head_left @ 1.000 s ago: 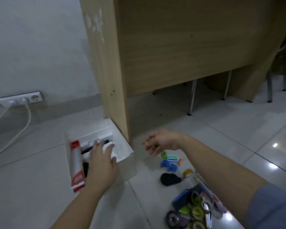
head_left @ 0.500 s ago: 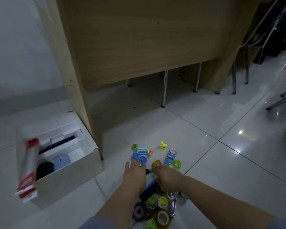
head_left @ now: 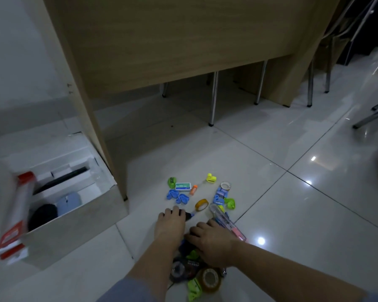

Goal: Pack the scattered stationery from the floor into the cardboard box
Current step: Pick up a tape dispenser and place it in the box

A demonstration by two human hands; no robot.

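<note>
The open cardboard box [head_left: 74,227] stands at the left and holds a red-and-white pack [head_left: 15,214], a black item [head_left: 43,214] and a pale blue item [head_left: 69,201]. Stationery lies scattered on the tiles: blue clips [head_left: 177,196], a staples box [head_left: 183,186], a yellow tape roll [head_left: 201,204] and a clear pencil case [head_left: 227,223]. My left hand [head_left: 170,225] curls over a black object [head_left: 187,215] whose tip sticks out. My right hand [head_left: 212,241] bends its fingers onto a dark blue item [head_left: 184,247] in the pile, with the fingertips hidden.
A wooden desk panel [head_left: 92,127] rises right beside the box. Metal chair legs [head_left: 213,101] stand behind the scatter. A brown tape roll [head_left: 210,279], a black tape dispenser [head_left: 181,269] and green clips [head_left: 194,288] lie near my forearms.
My left hand left the box and came down on the floor pile, then slid back onto the black object. My right hand dropped from mid-air onto the pile.
</note>
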